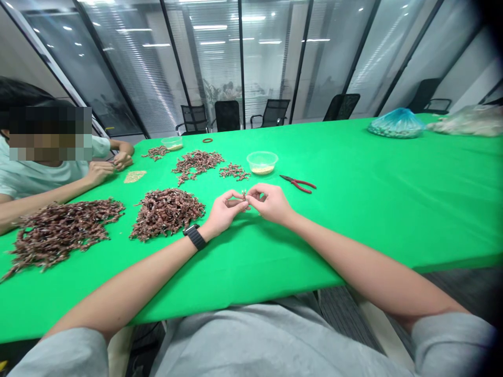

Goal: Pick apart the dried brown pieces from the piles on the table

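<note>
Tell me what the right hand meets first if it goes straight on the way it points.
The small brown piece at its fingertips comes first, as the right hand seems to be pinching it already. The left hand lies directly beyond, though depth is hard to judge here.

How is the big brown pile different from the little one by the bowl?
The big brown pile is a thick heap; the little pile is a thin scatter. The big pile sits by the left hand; the little pile by a clear plastic bowl. Both are reddish-brown twisted bits on green tablecloth.

Two plastic bowls (262, 162); one pliers (297, 184); two large heaps (167, 212); three small heaps (197, 165); two bags (397, 124)
</note>
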`<state>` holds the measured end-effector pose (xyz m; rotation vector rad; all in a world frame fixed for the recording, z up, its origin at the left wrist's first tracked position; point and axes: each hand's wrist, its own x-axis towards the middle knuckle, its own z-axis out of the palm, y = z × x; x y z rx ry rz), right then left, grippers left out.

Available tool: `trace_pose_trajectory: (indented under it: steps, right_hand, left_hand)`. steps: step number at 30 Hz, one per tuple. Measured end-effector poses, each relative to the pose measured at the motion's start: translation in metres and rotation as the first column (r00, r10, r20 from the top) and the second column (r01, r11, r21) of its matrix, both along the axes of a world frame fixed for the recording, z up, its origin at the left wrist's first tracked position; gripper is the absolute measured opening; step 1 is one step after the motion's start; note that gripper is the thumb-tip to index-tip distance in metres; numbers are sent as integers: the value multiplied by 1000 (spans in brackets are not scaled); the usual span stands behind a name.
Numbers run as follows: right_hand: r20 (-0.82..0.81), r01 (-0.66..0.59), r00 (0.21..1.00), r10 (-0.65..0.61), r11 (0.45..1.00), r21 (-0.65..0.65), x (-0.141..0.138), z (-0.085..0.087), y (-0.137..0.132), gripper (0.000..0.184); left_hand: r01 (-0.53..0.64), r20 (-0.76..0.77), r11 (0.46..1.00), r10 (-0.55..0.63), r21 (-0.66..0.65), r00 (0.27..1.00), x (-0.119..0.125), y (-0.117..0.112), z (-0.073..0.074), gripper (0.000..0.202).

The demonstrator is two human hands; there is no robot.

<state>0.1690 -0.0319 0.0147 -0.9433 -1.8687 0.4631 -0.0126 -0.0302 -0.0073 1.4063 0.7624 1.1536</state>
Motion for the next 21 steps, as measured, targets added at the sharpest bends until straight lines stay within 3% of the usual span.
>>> trace_pose_trajectory:
  steps: [3, 7, 13, 15, 21]
  right_hand:
    - [-99, -46, 995, 28, 982, -182, 0, 0, 3, 16]
    - [-299, -194, 953, 55, 868, -457, 1, -1, 7, 17]
    - [-431, -318, 902, 23, 713, -625, 5, 2, 7, 21]
    - [-441, -340, 897, 40, 701, -627, 7, 3, 6, 23]
    - [-393, -321, 916, 81, 735, -597, 11, 5, 8, 26]
  left_hand:
    - [-17, -51, 999, 19, 42, 999, 0, -2, 3, 40]
    - [-14, -124, 994, 28, 109, 992, 0, -4, 4, 36]
    - [-20, -148, 985, 46, 170, 988, 1, -4, 4, 34]
    - [-23, -134, 989, 42, 146, 990, 1, -4, 4, 35]
    - [-12, -86, 996, 20, 93, 996, 1, -3, 3, 39]
